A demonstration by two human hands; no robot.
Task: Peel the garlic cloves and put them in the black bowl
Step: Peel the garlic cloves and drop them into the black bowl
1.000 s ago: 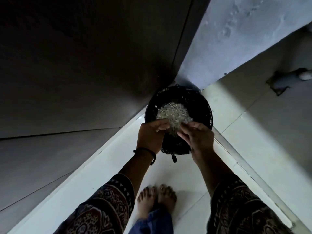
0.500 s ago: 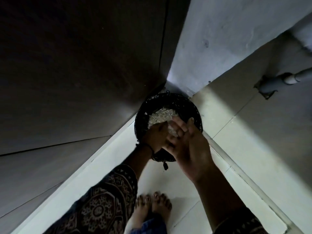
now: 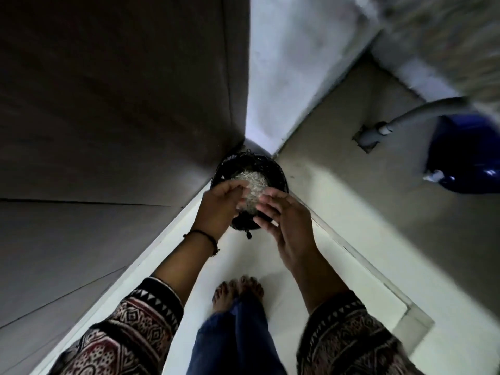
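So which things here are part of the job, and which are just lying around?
Job: left hand, right hand, black woven basket, pale scraps in it (likely garlic skins).
Lying about: blue container, grey pipe, both at the right.

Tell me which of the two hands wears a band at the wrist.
The left hand: a thin black thread band circles its wrist, while the right hand has a bare wrist.

A home's corner (bare feet [image 3: 238,290]) with tiled floor [image 3: 270,255], grey pipe [image 3: 422,110] and blue container [image 3: 465,158].
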